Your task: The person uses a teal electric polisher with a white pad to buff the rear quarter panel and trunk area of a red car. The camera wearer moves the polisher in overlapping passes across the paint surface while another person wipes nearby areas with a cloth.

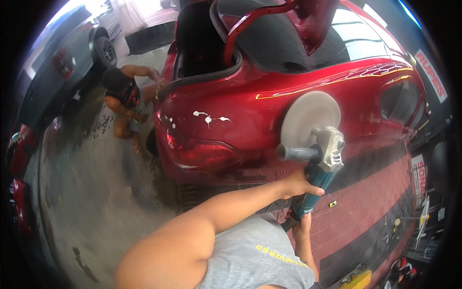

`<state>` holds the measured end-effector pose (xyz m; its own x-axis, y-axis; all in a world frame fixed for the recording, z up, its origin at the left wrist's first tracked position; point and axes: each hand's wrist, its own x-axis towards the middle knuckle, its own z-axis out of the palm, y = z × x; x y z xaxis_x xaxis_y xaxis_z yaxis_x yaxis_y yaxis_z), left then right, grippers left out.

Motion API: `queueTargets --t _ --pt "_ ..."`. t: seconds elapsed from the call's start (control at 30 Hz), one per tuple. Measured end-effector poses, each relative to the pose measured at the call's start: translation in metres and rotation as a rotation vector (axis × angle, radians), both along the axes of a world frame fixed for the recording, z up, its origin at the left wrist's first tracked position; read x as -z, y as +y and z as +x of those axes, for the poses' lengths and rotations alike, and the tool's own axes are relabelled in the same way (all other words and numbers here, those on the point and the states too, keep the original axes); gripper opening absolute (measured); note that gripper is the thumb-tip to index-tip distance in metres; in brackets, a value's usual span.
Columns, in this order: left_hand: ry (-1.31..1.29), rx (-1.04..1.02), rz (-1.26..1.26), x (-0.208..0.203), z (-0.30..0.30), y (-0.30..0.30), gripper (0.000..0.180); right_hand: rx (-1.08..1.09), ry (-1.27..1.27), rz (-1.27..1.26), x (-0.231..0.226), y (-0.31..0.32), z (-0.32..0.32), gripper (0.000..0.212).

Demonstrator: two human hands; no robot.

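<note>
Both of our hands grip the teal polisher (pixel 312 180): the left hand (pixel 299 184) closed around its body, the right hand (pixel 302 227) wrapped low on the tail, steadying it. Its white pad (pixel 308 118) presses flat against the red car (pixel 250 103) rear panel, near white compound dabs (pixel 210 117); another person (pixel 126 103) crouches at the car's far corner.

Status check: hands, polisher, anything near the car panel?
Left hand and right hand both grip the polisher. Pad against the red car. White compound blobs left; a crouching person at the car's far end.

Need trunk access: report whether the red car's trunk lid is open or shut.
Open: the trunk lid is raised, exposing the dark trunk opening.
</note>
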<state>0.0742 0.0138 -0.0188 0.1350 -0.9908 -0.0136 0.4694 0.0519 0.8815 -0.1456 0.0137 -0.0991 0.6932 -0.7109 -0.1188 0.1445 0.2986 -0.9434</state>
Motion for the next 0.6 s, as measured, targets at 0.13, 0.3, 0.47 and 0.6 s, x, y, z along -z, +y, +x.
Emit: queueTargets --t 0.13,0.3,0.47,0.6 --pt "0.093 0.014 -0.035 -0.006 0.006 0.039 0.08 -0.08 0.051 -0.072 -0.002 0.008 -0.01 0.072" --pt "0.104 -0.074 0.006 0.009 0.007 0.085 0.074 -0.153 0.09 -0.154 0.012 0.034 -0.005 0.073" --pt "0.123 -0.116 0.002 0.037 0.029 0.147 0.081 -0.384 0.073 -0.188 0.018 0.061 0.015 0.086" --pt "0.187 -0.181 -0.143 0.038 0.054 0.191 0.099 -0.453 0.099 -0.451 -0.002 0.077 0.053 0.087"
